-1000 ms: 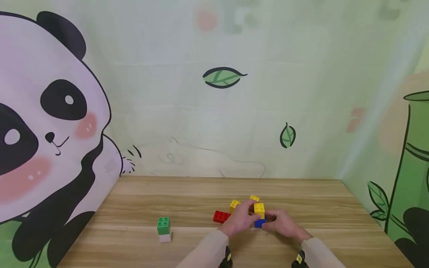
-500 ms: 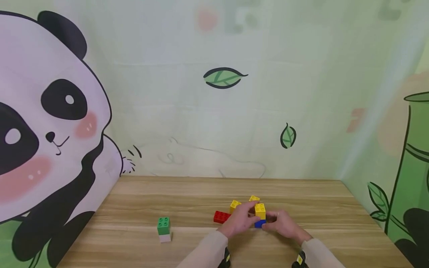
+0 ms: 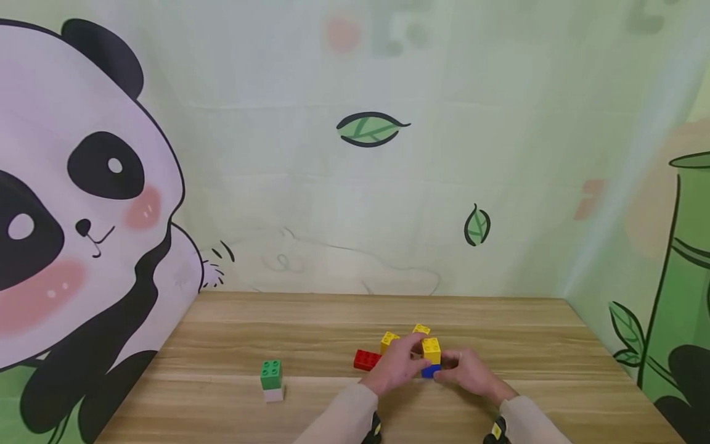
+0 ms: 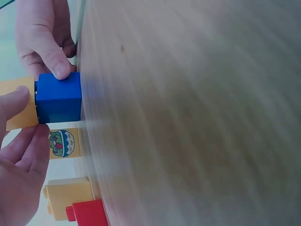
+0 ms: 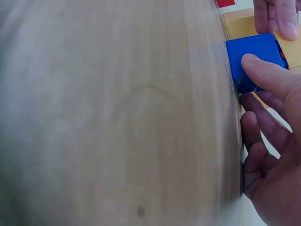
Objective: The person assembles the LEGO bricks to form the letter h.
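Plastic stack [image 3: 431, 357] fills both hands' [image 3: 396, 362] [image 3: 470, 372] pinching fingers [image 5: 265, 73]; only left wrist view shows print [image 4: 63, 143].

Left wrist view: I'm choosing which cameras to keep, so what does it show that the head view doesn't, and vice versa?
Only the left wrist view: the printed picture on one yellow plastic block.

Only the head view: a green square plastic block on a white plastic block, and a black-and-white panda mural.

Both: the left hand holding a yellow square plastic block atop a blue square plastic block that the right hand grips, a red rectangular plastic block, and the wooden table.
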### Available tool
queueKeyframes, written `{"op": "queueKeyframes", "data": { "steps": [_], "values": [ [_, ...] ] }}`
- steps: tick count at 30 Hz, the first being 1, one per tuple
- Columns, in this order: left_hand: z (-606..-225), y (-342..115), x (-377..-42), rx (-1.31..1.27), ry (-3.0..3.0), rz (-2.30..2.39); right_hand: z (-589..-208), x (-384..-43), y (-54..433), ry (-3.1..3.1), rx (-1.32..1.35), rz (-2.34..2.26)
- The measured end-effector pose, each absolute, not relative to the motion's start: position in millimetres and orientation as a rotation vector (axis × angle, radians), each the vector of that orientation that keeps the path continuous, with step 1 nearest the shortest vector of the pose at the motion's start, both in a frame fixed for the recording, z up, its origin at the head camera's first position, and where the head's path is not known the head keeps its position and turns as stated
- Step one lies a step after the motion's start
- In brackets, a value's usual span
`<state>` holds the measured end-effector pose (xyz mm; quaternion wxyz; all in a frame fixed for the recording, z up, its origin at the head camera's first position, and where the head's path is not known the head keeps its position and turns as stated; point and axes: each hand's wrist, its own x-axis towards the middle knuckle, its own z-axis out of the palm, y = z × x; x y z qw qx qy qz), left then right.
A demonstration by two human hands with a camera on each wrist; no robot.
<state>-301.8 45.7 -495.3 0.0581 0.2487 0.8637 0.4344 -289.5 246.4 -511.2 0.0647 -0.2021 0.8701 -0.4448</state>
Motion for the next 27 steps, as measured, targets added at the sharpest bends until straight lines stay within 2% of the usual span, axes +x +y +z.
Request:
{"op": "queueKeyframes", "data": {
  "steps": [10,27],
  "values": [
    [-491.1,49.6,-300.7,0.810,2.793,1.096,-514.2,-294.0,249.0,2.586,-0.628,-1.393],
    [-494.5,49.6,-300.6,0.752,2.767,1.083,-510.6,-291.1,246.4,2.621,-0.633,-1.328]
  ]
}}
